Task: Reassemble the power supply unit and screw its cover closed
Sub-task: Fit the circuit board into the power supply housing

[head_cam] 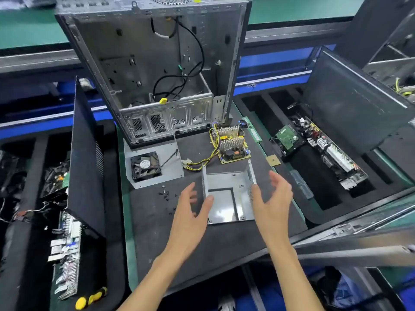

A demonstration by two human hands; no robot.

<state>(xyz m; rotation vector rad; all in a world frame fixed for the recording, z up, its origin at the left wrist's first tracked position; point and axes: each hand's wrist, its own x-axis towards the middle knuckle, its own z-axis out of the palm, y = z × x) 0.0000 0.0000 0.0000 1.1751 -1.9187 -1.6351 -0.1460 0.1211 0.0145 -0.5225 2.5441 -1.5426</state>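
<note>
The grey metal power supply housing (226,182) lies empty on the dark mat, its side walls standing up. My left hand (190,212) hovers at its left wall and my right hand (272,198) at its right wall, both with fingers apart and holding nothing. Behind the housing sits the power supply circuit board (232,144) with silver heat sinks and yellow-black wires. To the left lies the grey cover plate (167,171), carrying a black fan (146,166). Several small black screws (167,195) are scattered on the mat left of my left hand.
An open computer case (155,70) stands at the back of the mat. A dark side panel (86,167) leans upright on the left. A CPU chip (273,160) and a memory stick (252,129) lie to the right. Foam trays hold boards; a yellow-handled screwdriver (91,298) lies bottom left.
</note>
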